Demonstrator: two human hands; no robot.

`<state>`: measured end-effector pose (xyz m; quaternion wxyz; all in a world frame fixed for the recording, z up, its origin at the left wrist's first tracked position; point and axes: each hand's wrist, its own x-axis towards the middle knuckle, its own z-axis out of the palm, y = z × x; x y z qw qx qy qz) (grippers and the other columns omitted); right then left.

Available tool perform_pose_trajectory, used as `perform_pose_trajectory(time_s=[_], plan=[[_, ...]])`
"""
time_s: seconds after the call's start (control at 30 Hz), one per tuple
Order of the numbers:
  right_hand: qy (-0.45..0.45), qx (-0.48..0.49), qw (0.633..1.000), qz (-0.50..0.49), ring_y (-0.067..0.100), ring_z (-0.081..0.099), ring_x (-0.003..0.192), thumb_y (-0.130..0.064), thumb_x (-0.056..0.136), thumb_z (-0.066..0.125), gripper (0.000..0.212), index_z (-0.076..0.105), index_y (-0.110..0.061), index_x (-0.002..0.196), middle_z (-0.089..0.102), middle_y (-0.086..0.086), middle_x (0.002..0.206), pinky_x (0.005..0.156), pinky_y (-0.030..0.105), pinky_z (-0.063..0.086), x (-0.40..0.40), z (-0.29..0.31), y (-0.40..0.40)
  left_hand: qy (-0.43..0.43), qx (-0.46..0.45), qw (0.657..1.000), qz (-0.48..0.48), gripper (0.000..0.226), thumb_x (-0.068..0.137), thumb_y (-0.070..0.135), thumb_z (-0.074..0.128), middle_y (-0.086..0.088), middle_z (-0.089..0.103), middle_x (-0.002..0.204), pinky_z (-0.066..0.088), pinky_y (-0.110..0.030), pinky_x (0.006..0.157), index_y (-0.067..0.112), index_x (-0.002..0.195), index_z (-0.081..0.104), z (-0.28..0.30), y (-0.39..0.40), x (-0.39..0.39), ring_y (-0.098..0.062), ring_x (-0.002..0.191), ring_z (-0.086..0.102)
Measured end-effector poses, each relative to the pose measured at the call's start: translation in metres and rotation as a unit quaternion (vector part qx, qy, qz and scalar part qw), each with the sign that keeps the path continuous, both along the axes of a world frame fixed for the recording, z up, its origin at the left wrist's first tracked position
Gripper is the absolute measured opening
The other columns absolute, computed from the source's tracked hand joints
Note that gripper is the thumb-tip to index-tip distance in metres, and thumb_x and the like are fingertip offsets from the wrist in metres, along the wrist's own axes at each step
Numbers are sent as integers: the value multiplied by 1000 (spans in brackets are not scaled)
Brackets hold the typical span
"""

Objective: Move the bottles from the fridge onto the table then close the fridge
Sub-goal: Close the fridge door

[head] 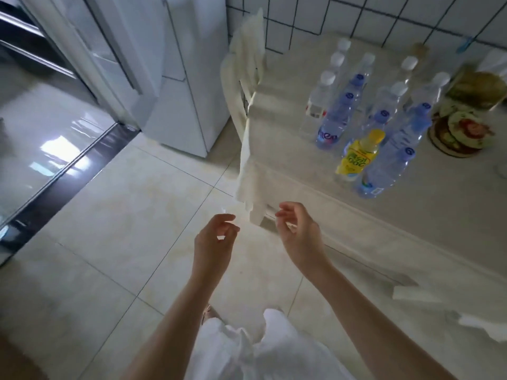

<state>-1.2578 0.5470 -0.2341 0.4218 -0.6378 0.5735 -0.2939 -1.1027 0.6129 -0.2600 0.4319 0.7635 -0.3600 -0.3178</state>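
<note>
Bottles (365,111) on table (439,215): one yellow, others clear.

2 bare forearms are seen reaching up from the bottom edge, with no sleeves shown on either. No rings, watch or bracelets can be made out on the left hand (216,238) or the right hand (297,231). A white garment (255,349) of thin, creased fabric is worn below, with folds gathered at its upper edge. The rest of the body is not shown.
</note>
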Motion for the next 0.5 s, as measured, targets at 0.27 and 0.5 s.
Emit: perform_pose_trajectory(time_s=[0.27, 0.5], plan=[[-29, -30, 998, 47, 3, 63, 95, -13, 91, 56, 22, 59, -13, 112, 67, -5, 99, 89, 22, 49, 142, 38, -9, 6, -21, 999, 43, 21, 89, 8, 59, 6, 72, 81, 56, -31, 78, 26, 99, 65, 22, 6, 124, -8, 85, 66], [-47, -87, 991, 84, 6, 61, 99, -16, 92, 56, 24, 58, -12, 116, 66, -4, 105, 92, 24, 48, 257, 77, -34, -6, -81, 995, 50, 22, 88, 8, 57, 2, 72, 82, 56, -40, 82, 23, 101, 65, 48, -22, 227, -16, 85, 67]])
